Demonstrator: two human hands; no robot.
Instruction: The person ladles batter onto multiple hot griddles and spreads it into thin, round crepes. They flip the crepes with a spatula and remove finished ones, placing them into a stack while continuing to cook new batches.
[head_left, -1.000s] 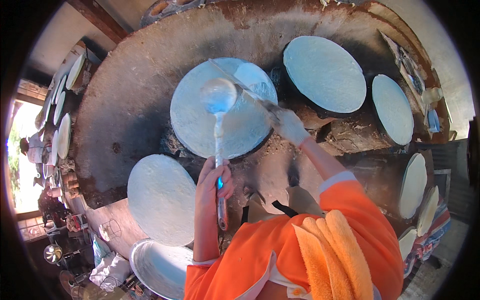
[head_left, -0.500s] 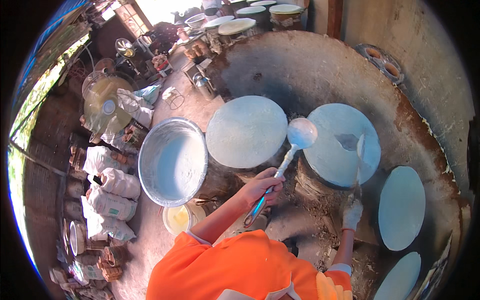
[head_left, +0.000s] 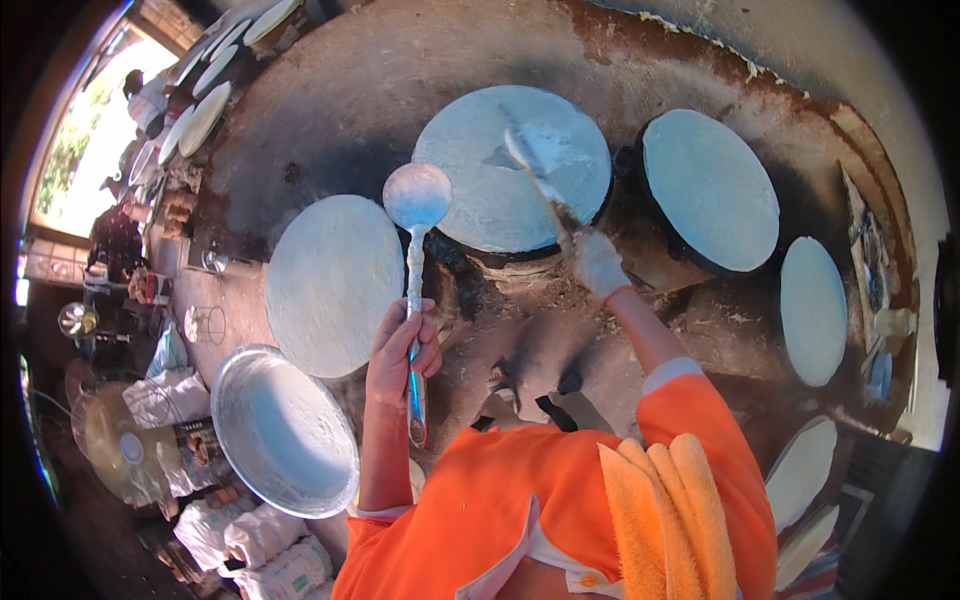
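Note:
My left hand [head_left: 403, 352] is closed round the handle of a long ladle [head_left: 418, 197], which points away from me with its whitish bowl at the far end. My right hand [head_left: 598, 264], in a pale glove, grips a long, thin-bladed spatula [head_left: 530, 160], blurred by motion. The blade lies over the middle round griddle [head_left: 465, 205], whose top bears a pale layer with a darker patch near the blade. The ladle bowl overlaps this griddle's left edge in the picture. Left of my left hand stands a large metal basin [head_left: 237, 395] of white liquid.
White-topped round griddles flank the middle one: one at left [head_left: 335, 285], one at right [head_left: 710, 190], another farther right [head_left: 820, 310]. A curved, soot-stained wall [head_left: 360, 90] rises behind. A fan [head_left: 125, 445] and several sacks [head_left: 270, 535] lie at left. An orange towel [head_left: 665, 515] hangs over my clothing.
The view has swung to the right, shifting the basin and griddles left and lower. Both hands keep their tools. The spatula stays over the same griddle, and the ladle now points more straight ahead.

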